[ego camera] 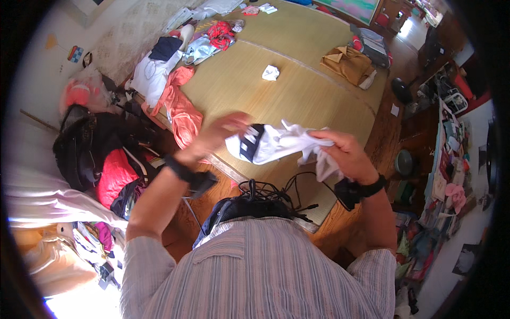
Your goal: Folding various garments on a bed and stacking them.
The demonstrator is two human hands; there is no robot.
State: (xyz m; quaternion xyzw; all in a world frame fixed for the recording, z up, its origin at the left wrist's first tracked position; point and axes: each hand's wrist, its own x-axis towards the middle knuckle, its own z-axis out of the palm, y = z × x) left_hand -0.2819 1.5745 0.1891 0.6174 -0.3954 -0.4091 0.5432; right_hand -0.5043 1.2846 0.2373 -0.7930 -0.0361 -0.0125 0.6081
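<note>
A white garment (279, 142) with a dark band and white marks near its left end hangs in the air before my chest. My right hand (338, 149) grips the bunched right part of this cloth, and a loose fold drops below the fingers. Blurred by motion, my left hand (221, 133) is at the garment's left end; whether its fingers hold the fabric cannot be made out. Beneath both hands lies a bed with a woven mat (295, 95). A small folded white cloth (271, 73) rests on the mat beyond the garment.
Along the bed's left edge lie an orange garment (181, 105), a white shirt (153, 75) and red patterned cloth (221, 35). Brown folded clothing (344, 63) sits at the right beside a grey bag (370, 44). Black cables (287, 189) hang at my waist. A black bag (87, 147) stands left.
</note>
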